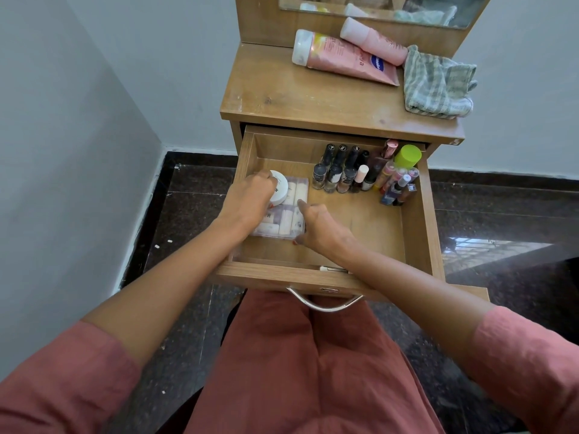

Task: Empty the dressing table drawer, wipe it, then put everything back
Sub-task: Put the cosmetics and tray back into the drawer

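1. Left hand (250,198) closed on white jar (279,191) atop clear box (282,219), drawer (416,220) front-left
2. Right hand (316,228) pinches box's right edge, long axis front-to-back; both hands touching

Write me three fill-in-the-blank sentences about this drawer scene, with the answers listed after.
1. The drawer is pulled ____.
2. The left hand grips a round white ____.
3. The checked cloth lies on the tabletop beside two pink ____.

Answers: open; jar; tubes
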Tool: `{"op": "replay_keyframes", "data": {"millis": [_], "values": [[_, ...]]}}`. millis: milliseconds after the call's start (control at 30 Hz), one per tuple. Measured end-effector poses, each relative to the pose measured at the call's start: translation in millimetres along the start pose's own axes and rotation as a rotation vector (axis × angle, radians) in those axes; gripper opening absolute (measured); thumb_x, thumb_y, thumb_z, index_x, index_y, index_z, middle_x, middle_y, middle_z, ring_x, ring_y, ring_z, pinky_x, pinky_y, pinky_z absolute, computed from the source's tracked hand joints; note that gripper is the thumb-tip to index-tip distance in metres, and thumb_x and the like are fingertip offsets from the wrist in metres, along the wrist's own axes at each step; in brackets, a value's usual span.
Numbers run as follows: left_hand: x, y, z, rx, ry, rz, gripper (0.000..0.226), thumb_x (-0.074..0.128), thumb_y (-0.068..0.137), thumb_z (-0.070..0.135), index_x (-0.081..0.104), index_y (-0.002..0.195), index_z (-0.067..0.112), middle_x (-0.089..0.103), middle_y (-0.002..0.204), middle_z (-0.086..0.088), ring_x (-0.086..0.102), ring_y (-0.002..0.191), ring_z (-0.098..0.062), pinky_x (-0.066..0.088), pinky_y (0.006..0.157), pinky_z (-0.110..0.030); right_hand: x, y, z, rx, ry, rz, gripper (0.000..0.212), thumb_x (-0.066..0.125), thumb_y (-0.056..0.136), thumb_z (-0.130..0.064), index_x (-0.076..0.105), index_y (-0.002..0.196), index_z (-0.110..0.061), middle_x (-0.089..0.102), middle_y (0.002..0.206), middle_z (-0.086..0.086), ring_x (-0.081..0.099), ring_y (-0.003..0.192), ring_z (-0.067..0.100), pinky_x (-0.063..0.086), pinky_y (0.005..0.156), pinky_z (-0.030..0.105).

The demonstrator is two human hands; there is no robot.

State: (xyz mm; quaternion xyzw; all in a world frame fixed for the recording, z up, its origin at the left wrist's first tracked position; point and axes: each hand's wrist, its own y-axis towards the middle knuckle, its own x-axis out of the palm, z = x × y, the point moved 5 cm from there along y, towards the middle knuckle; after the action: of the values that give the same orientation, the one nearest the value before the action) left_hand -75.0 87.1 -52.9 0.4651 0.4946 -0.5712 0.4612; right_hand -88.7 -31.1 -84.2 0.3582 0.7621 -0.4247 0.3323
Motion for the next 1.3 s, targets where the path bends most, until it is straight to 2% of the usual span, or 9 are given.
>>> {"op": "replay_keyframes", "data": {"millis": [67, 233, 300, 433, 733, 1100, 1300], "values": [[-1, 3, 0, 0.024, 0.058, 0.003, 0.038, 0.057, 0.088, 0.012, 0.050, 0.125, 0.005, 0.049, 0.133, -0.009, 0.054, 0.112, -0.030, 0.048, 0.076, -0.038, -1, 2, 1, -0.007, -0.015, 0.020, 0.055, 0.067, 0.081, -0.014, 0.038, 0.126, -0.003, 0.052, 0.111, 0.016, 0.053, 0.084, 0.026, 0.041, 0.066, 0.029], [-1, 10, -1, 0.064, 0.082, -0.004, 0.034, 0.056, 0.088, 0.007, 0.051, 0.120, 0.001, 0.049, 0.129, -0.014, 0.052, 0.110, -0.032, 0.046, 0.072, -0.037, -7, 5, -1, -0.034, -0.048, 0.057, 0.048, 0.066, 0.081, -0.014, 0.045, 0.122, -0.001, 0.058, 0.107, 0.017, 0.060, 0.093, 0.032, 0.045, 0.069, 0.033], [0, 13, -2, 0.076, 0.072, 0.006, 0.036, 0.056, 0.088, 0.007, 0.050, 0.123, 0.000, 0.049, 0.131, -0.014, 0.051, 0.113, -0.031, 0.048, 0.076, -0.038, -9, 7, -1, -0.026, -0.042, 0.058, 0.042, 0.065, 0.082, -0.013, 0.048, 0.118, -0.001, 0.058, 0.107, 0.016, 0.060, 0.093, 0.031, 0.048, 0.072, 0.034], [2, 17, -3, 0.089, 0.056, 0.035, 0.040, 0.055, 0.088, 0.005, 0.048, 0.127, 0.001, 0.047, 0.135, -0.015, 0.048, 0.118, -0.031, 0.049, 0.083, -0.039, -14, 9, -1, -0.022, -0.036, 0.080, 0.033, 0.063, 0.083, -0.011, 0.051, 0.112, -0.001, 0.059, 0.106, 0.016, 0.060, 0.094, 0.031, 0.043, 0.068, 0.031], [7, 27, -4, 0.128, 0.083, 0.081, 0.042, 0.051, 0.091, 0.003, 0.044, 0.132, -0.001, 0.044, 0.139, -0.018, 0.045, 0.124, -0.032, 0.041, 0.100, -0.036, -18, 17, -2, -0.015, -0.056, 0.120, 0.034, 0.062, 0.084, -0.010, 0.050, 0.114, -0.001, 0.057, 0.110, 0.018, 0.059, 0.098, 0.035, 0.041, 0.069, 0.032], [4, 32, -3, 0.120, 0.097, 0.106, 0.045, 0.051, 0.088, 0.000, 0.042, 0.132, -0.001, 0.043, 0.139, -0.018, 0.045, 0.123, -0.031, 0.040, 0.101, -0.034, -19, 20, -3, -0.023, -0.116, 0.160, 0.030, 0.054, 0.088, -0.007, 0.049, 0.117, -0.001, 0.056, 0.107, 0.017, 0.058, 0.097, 0.034, 0.037, 0.067, 0.030], [3, 33, -4, 0.101, 0.095, 0.158, 0.039, 0.046, 0.089, -0.002, 0.046, 0.128, -0.002, 0.047, 0.135, -0.018, 0.045, 0.120, -0.030, 0.039, 0.100, -0.034, -23, 18, -7, -0.021, -0.128, 0.158, 0.023, 0.059, 0.088, -0.015, 0.054, 0.103, 0.001, 0.059, 0.108, 0.018, 0.059, 0.098, 0.035, 0.043, 0.071, 0.036]]}}
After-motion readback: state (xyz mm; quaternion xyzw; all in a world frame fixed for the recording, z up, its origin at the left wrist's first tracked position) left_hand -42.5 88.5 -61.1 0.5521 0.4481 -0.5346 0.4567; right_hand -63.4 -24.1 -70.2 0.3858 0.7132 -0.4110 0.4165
